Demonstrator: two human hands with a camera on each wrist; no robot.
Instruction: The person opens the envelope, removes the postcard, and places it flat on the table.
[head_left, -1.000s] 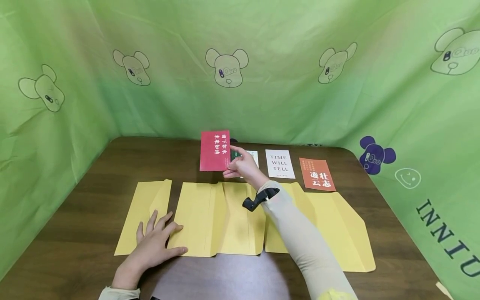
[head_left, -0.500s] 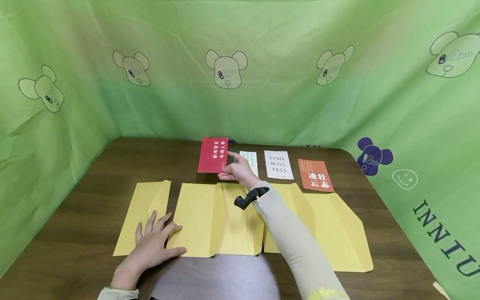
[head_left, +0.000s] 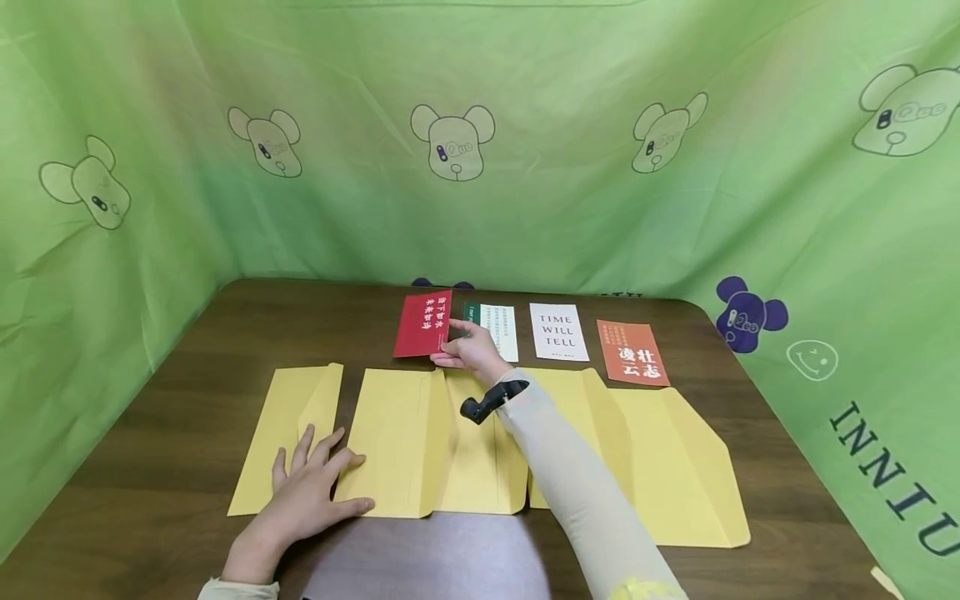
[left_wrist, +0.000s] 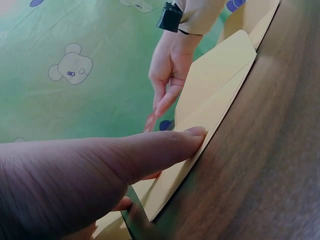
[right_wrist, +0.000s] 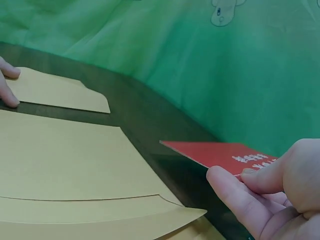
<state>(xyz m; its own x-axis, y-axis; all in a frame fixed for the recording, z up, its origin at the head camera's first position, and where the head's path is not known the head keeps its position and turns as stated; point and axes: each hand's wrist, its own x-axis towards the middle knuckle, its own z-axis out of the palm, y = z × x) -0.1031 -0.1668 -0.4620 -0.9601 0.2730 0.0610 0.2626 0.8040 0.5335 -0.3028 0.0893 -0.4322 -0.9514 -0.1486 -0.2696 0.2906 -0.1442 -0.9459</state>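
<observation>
My right hand (head_left: 474,350) pinches a red card (head_left: 423,325) with white characters by its right edge, thumb on top. In the right wrist view the red card (right_wrist: 220,154) is tilted, its far corner raised above the dark table. My left hand (head_left: 306,492) lies with fingers spread across two yellow envelopes at the left. Its fingers rest on the leftmost envelope (head_left: 273,417), and its thumb touches the second envelope (head_left: 390,433). In the left wrist view the left thumb (left_wrist: 160,150) presses near that envelope's edge.
More yellow envelopes, such as the rightmost envelope (head_left: 660,467), continue the row to the right. Behind them lie a green-and-white card (head_left: 498,329), a white card (head_left: 558,333) and an orange card (head_left: 632,354). A green printed curtain (head_left: 450,225) borders the brown table (head_left: 157,433).
My right hand has lowered the red card toward the table and shifted slightly left, uncovering more of the green-and-white card. The left hand has stayed in place.
</observation>
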